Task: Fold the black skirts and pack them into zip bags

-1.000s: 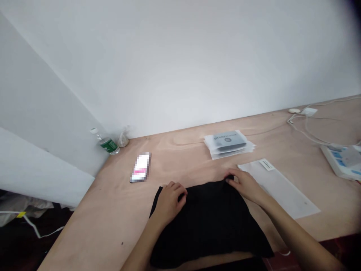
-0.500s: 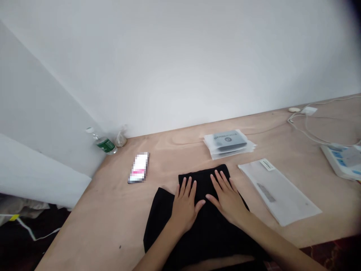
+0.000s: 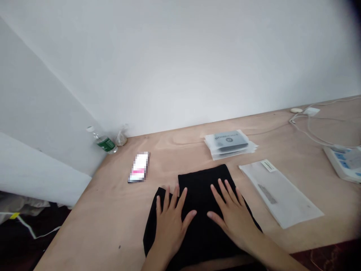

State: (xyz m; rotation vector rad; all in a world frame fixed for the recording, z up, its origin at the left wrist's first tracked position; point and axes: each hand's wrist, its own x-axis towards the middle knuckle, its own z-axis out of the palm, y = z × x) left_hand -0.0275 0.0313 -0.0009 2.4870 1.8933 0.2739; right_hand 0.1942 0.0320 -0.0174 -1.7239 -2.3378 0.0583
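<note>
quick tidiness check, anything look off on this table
Nothing looks spilled. The black cloth lies lopsided, its left part jutting out beside the longer middle; the packets beyond it are stacked with uneven edges; and the phone screen shows only coarse blocks.

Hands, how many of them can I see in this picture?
2: the left hand lies spread over the left part of the black cloth, and the right hand lies spread over its right part.

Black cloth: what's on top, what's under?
On the black cloth: the left hand and right hand, both spread. Table shows beside it; whatever the cloth covers is hidden.
</note>
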